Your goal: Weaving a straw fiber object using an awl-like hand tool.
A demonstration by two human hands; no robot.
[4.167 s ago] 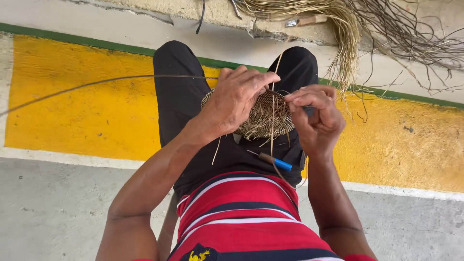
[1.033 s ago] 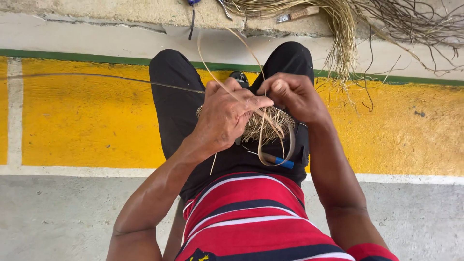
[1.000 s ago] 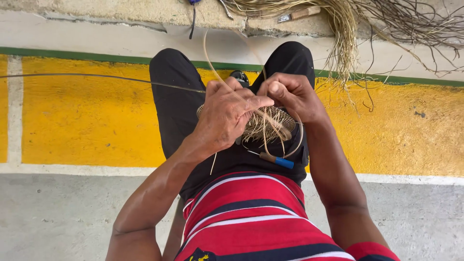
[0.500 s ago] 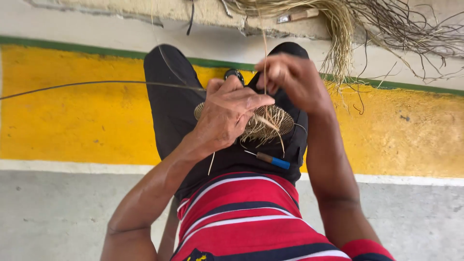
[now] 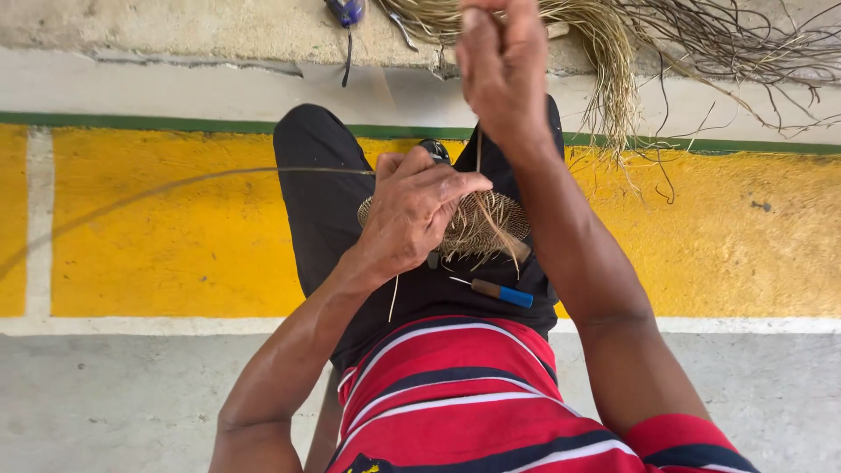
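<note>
A small round woven straw disc rests on my lap, over my black trousers. My left hand presses down on it and pinches its edge. Raised high toward the camera, my right hand is closed on a thin straw strand that runs taut down to the disc. A long thin fibre trails out to the left from under my left hand. On my thigh just below the disc lies an awl with a blue and brown handle.
A bundle of loose straw fibres lies on the concrete ledge at the top, with darker tangled fibres to its right. A blue-handled tool sits at the top edge. Beneath me is a yellow floor band with white and green lines.
My right hand has lifted from the disc up toward the camera, pulling the strand taut. My left hand has stayed on the disc.
</note>
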